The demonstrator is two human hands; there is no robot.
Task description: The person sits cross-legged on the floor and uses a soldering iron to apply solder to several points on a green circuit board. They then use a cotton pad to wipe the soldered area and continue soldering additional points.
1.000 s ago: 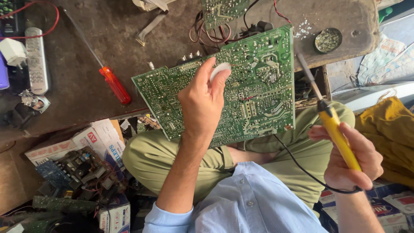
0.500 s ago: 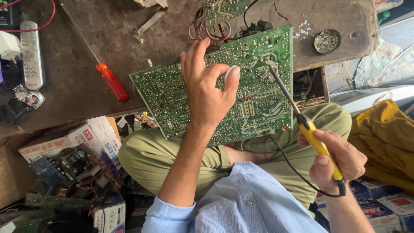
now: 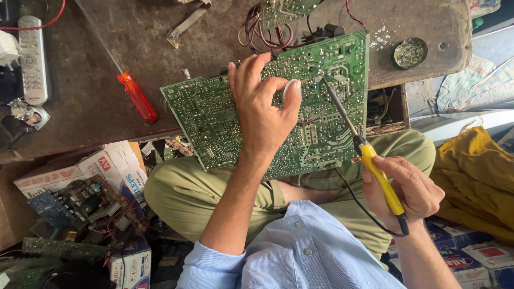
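i see a green circuit board [image 3: 225, 118] with silver dots, a yellow soldering iron [image 3: 377, 176], a red screwdriver [image 3: 137, 97], olive trousers [image 3: 187, 198], a pale blue shirt [image 3: 300, 257].
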